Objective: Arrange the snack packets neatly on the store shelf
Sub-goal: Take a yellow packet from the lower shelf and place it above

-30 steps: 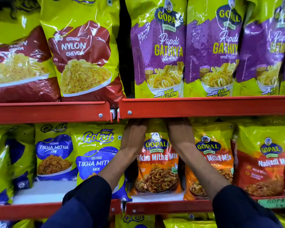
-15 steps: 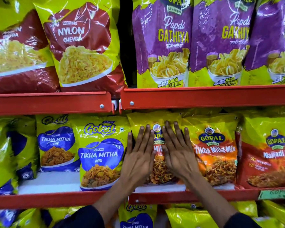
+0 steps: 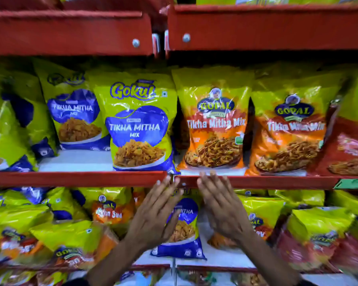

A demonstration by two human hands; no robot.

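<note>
Both hands, left [image 3: 153, 215] and right [image 3: 223, 211], are flat with grips released at lower centre, so a careless push could topple the blue packet [image 3: 182, 230] between them.

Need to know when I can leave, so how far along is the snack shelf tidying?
Done: on the middle shelf, the Gokul packet and the Gopal packet stand upright, facing out. In hand: nothing; the left hand and the right hand hover open before the lower row, near the small Gokul packet. Left: the lower packets lie tilted and jumbled.
</note>
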